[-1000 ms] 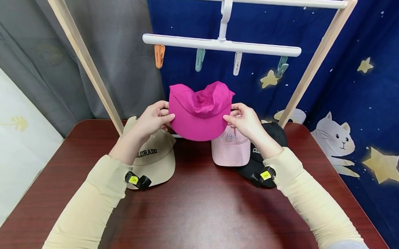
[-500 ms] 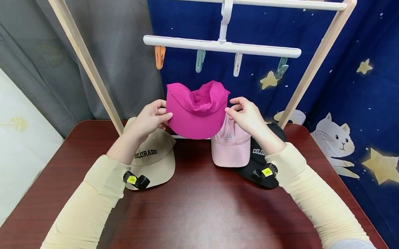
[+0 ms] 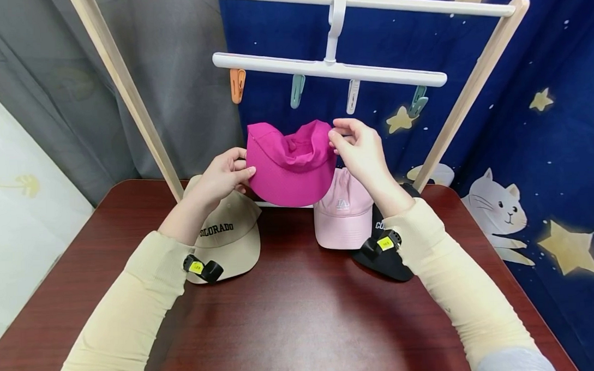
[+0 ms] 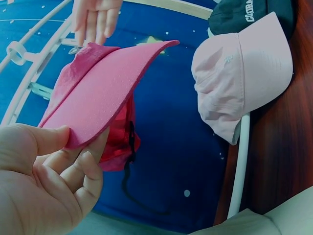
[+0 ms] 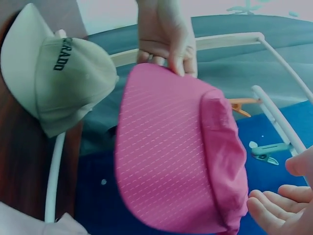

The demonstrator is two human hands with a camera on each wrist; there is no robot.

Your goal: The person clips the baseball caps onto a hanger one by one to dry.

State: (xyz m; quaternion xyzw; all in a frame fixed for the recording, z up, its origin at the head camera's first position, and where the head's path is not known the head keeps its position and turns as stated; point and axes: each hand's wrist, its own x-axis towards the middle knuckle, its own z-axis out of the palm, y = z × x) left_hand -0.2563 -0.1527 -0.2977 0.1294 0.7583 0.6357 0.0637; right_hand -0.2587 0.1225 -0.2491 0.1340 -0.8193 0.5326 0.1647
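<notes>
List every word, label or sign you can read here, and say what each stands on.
"COLORADO": beige cap, first letter partly covered.
Apparently "LA": pale pink cap, small letters.
"CO": black cap, rest covered or blurred.
Too small to read: left wrist's yellow label, right wrist's yellow label.
Magenta cap: no lettering visible.

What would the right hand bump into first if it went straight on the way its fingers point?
Most likely the bright pink cap, at its crown's edge. The right hand points at it, so close that I cannot tell whether they already touch.
</notes>
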